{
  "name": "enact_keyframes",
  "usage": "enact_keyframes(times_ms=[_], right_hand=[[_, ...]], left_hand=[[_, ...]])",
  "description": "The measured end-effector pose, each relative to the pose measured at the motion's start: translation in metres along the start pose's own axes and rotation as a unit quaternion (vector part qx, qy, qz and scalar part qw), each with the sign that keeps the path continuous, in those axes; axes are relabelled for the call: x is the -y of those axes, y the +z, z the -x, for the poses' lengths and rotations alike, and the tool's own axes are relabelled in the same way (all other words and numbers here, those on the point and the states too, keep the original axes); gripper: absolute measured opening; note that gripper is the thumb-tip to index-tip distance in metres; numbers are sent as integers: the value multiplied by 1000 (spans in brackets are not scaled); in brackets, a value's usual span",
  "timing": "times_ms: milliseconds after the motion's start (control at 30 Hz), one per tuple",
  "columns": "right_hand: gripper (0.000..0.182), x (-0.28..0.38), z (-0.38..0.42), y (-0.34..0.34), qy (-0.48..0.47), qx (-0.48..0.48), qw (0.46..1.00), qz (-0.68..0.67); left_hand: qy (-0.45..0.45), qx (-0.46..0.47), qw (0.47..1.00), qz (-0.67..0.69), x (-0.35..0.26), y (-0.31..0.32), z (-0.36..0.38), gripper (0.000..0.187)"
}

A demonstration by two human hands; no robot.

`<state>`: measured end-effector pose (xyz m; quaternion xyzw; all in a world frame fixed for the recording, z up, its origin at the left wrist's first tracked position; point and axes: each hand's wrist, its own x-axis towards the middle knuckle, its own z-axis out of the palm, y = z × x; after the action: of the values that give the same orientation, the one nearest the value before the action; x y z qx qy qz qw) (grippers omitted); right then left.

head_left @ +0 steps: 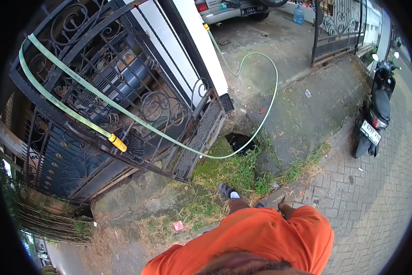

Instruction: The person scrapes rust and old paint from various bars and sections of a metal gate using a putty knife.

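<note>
Part of my right hand (283, 204) shows just beyond the orange shirt (261, 229), low beside my body; its fingers are too small and dark to make out, as is anything in them. My left hand is out of view. A pale green hose (169, 136) hangs over the black metal gate (68, 48). Its orange-yellow nozzle (118, 143) rests near the gate's lower bars. From there the hose loops across the concrete to a yellow connector (207, 27) by the white pillar (210, 59). One shoe (226, 190) stands on the grassy edge.
A dark open hole (240, 142) lies just ahead beside weeds. On the right a black scooter (377, 107) is parked on the paving (352, 197). Farther back are a car (233, 10), a blue water bottle (299, 15) and another gate (338, 32).
</note>
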<state>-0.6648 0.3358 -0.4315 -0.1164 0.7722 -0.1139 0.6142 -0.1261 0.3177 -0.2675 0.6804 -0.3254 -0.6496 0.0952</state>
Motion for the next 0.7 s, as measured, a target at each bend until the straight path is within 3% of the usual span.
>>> enact_keyframes(times_ms=[33,67,100,133,167,200,233,367,533,600,633,667,700], right_hand=[[35,-6,-30,9,-6,4,999,-42],[48,53,75,-12,-22,8,1000,20],[41,81,102,-15,-55,15,991,117],[32,78,65,-3,-107,-10,994,17],[28,129,146,-8,-118,-27,992,47],[26,104,37,14,-127,-9,991,-33],[23,122,55,18,-161,-19,986,-31],[20,167,102,42,-144,4,982,-120],[19,155,99,52,-153,22,975,-157],[19,126,61,48,-189,-36,981,-11],[19,106,33,47,-186,-16,982,19],[20,92,13,42,-184,5,982,48],[19,91,21,35,-127,-5,992,-11]], left_hand=[[-27,-5,999,17,16,-2,11,53],[-50,-7,998,36,49,-3,-18,54],[-65,-77,995,25,-7,14,20,49],[-14,-91,996,12,-25,11,19,48],[10,-109,994,13,-36,6,12,49],[21,-121,992,31,-51,5,14,47],[36,-137,989,48,-61,6,16,45],[64,-123,989,51,-86,13,15,41],[160,-133,977,46,-137,15,17,36],[257,-140,956,28,-149,-2,-7,33],[257,-156,953,43,-172,0,6,33],[258,-172,949,58,-206,3,27,32],[273,-175,944,64,-223,0,29,32]])
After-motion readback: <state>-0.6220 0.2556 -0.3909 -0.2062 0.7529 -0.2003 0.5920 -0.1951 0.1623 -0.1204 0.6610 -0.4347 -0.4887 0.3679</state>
